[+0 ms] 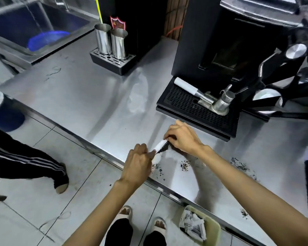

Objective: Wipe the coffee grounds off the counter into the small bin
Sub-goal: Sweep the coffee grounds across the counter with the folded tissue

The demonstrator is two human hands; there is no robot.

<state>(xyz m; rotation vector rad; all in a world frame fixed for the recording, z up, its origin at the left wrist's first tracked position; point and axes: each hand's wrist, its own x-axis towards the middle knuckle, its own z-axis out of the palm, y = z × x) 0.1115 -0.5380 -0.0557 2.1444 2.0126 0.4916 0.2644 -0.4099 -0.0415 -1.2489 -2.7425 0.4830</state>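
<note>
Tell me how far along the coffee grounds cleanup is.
Barely started. Done: only crumpled paper in the small bin below the counter. In hand: left hand and right hand both grip a white tool, cloth or brush unclear, above the nearest grounds. Left: grounds lie in several patches along the counter.

Item counts at a steel counter (96, 96).
Two hands (138, 163) (184, 138), one white wipe (159, 145), four coffee-ground patches (156, 168) (184, 165) (242, 166) (244, 213), one small bin (214, 228), two steel jugs (102, 39) (118, 43).
</note>
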